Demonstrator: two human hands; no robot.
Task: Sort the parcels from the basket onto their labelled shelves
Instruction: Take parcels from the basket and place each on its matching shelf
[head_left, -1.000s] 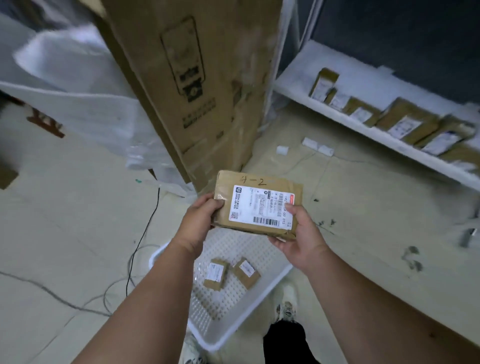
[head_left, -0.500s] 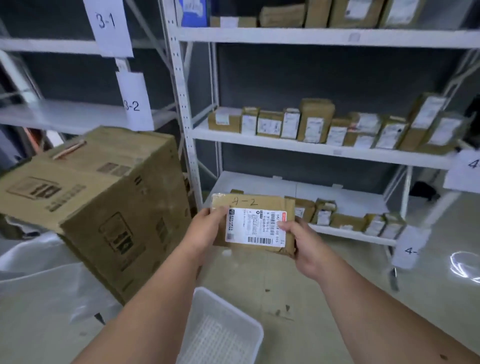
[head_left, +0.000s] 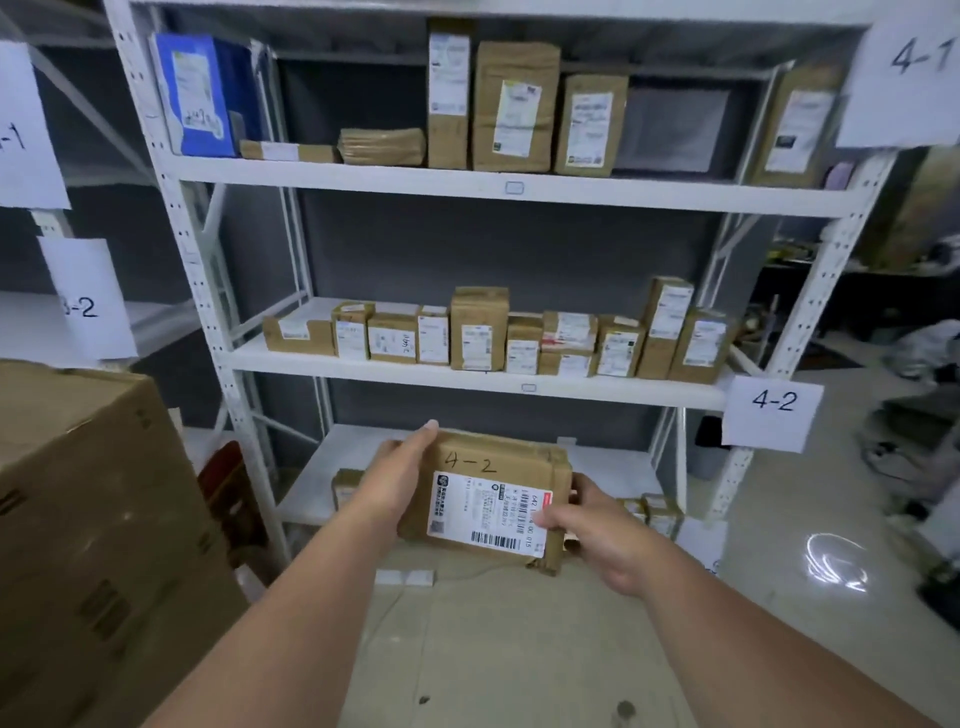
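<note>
Parcel (head_left: 485, 493) marked 4-2 sat gripped between our left hand (head_left: 400, 475) and right hand (head_left: 597, 525), label up for reading, its 4-2 shelf (head_left: 363, 371) above both hands.

A large cardboard box (head_left: 88, 530) fills the near left, in front of a dark red object (head_left: 228, 488) against the rack's leg. A thin cable (head_left: 415, 618) trails across the pale floor (head_left: 519, 665).

Parcel (head_left: 488, 499) now higher, closer to the shelves (head_left: 467, 382)
</note>
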